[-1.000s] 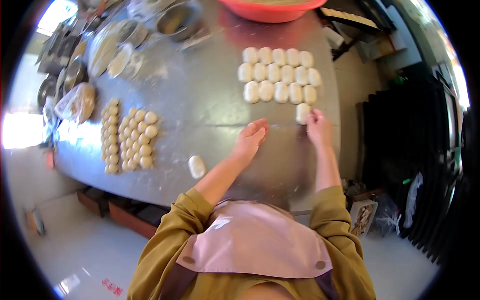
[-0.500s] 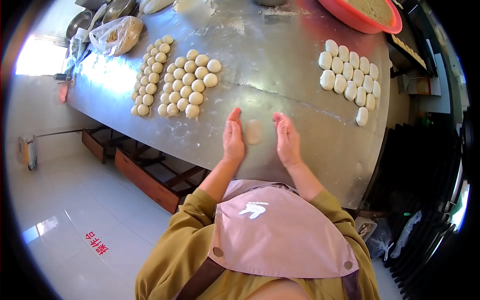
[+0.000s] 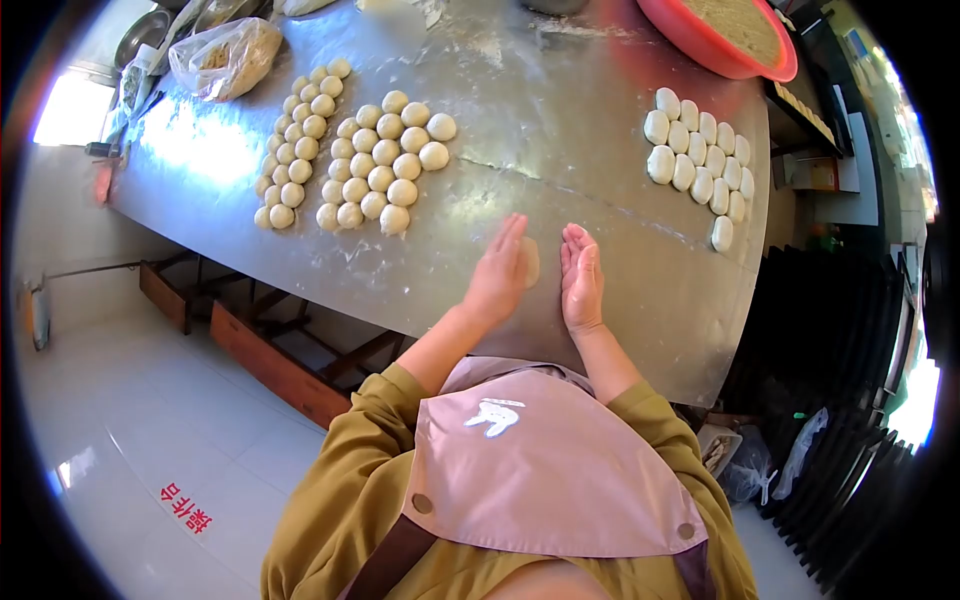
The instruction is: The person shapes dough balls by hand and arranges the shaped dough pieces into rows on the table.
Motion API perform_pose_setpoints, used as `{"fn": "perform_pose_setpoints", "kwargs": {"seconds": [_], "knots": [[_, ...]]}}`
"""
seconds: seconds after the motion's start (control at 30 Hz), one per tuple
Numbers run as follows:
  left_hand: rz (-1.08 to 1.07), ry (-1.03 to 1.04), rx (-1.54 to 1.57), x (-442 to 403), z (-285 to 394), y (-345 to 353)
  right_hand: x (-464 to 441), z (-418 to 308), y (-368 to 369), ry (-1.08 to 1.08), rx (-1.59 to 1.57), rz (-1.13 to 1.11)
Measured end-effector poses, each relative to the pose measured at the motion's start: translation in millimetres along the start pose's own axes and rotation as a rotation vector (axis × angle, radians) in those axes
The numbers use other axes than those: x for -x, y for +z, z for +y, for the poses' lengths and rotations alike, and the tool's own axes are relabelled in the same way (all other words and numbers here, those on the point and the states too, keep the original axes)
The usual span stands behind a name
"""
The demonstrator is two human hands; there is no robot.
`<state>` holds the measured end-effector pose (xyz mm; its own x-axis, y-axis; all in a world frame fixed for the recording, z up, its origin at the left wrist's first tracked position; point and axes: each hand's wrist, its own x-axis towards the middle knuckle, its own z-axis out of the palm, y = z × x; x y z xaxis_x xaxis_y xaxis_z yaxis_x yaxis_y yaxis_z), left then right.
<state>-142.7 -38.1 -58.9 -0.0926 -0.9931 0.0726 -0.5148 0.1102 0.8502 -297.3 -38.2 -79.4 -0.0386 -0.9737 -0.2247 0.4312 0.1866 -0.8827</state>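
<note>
An oval dough piece (image 3: 532, 263) lies on the metal table (image 3: 460, 250) between my two hands, partly hidden behind the left one. My left hand (image 3: 499, 272) stands on edge along the dough's left side, fingers straight and pointing away from me; it appears to touch the dough. To the right, my right hand (image 3: 581, 278) also stands on edge with its fingers extended and its palm facing the dough, a small gap apart from it. Neither hand grips anything.
Round dough balls (image 3: 383, 152) sit in groups at the left, with another cluster (image 3: 297, 140) beside them. Oval dough pieces (image 3: 704, 150) stand in rows at the right. A red basin (image 3: 690, 50) and a plastic bag (image 3: 226, 58) are at the back.
My left hand has moved right up to the dough and tilted over it. The dough has shifted slightly right, and my right hand has turned more upright. The view has shifted a little.
</note>
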Motion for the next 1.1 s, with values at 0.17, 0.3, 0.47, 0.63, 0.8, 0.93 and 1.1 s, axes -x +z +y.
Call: {"fn": "perform_pose_setpoints", "kwargs": {"seconds": [0.17, 0.3, 0.47, 0.63, 0.8, 0.93, 1.1], "knots": [[-0.306, 0.026, -0.213, -19, 11, -12, 6, -1, 2, 0.008, 0.187, 0.012], [-0.556, -0.213, -0.259, -47, 31, -33, 14, -12, 8, -0.009, 0.369, 0.019], [-0.631, -0.047, -0.278, -40, 9, -38, 19, -3, -12, 0.055, 0.369, -0.105], [-0.739, -0.409, -0.061, -42, 55, -52, 27, -22, -14, 0.123, 0.379, -0.209], [-0.635, -0.567, 0.481, -65, 54, -28, 24, -55, -22, 0.266, 0.131, -0.111], [-0.556, -0.714, 0.963, -79, 72, 19, 12, -84, -41, 0.160, -0.042, 0.070], [-0.428, -0.843, 1.107, -86, 117, 92, -9, -98, -87, -0.074, 0.431, 0.296]]}}
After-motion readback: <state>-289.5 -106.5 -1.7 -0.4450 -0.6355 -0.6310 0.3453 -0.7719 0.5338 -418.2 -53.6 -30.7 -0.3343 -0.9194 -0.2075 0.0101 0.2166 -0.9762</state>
